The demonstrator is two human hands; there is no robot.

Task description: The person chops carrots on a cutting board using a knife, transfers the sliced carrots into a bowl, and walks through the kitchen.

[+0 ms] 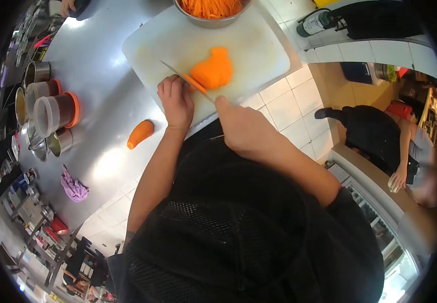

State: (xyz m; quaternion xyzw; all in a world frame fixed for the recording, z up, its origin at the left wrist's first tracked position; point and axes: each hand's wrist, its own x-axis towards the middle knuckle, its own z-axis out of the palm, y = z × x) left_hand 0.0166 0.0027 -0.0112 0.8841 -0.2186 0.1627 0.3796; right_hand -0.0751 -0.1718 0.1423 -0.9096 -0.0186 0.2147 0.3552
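My right hand (246, 126) is wrapped around the handle of a knife, its blade (172, 67) slanting across the white cutting board (150, 48). On the near side of the blade, my left hand (177, 98) rests with fingers curled, gripping a carrot (192, 88) that is mostly hidden by the fingers and blade. Just beyond the knife lies an overlapping spread of carrot slices (212, 70). A peeled piece of carrot (140, 134) sits on the steel counter, left of my left forearm. At the board's far edge stands a metal bowl (211, 22) heaped with carrot strips.
Plastic tubs with orange lids (72, 109) and metal pots (37, 72) stand on the counter (97, 55) at left. A crumpled purple cloth (74, 186) lies nearer. Another person's hand (67, 7) shows at top left; a co-worker in black (372, 134) is at right.
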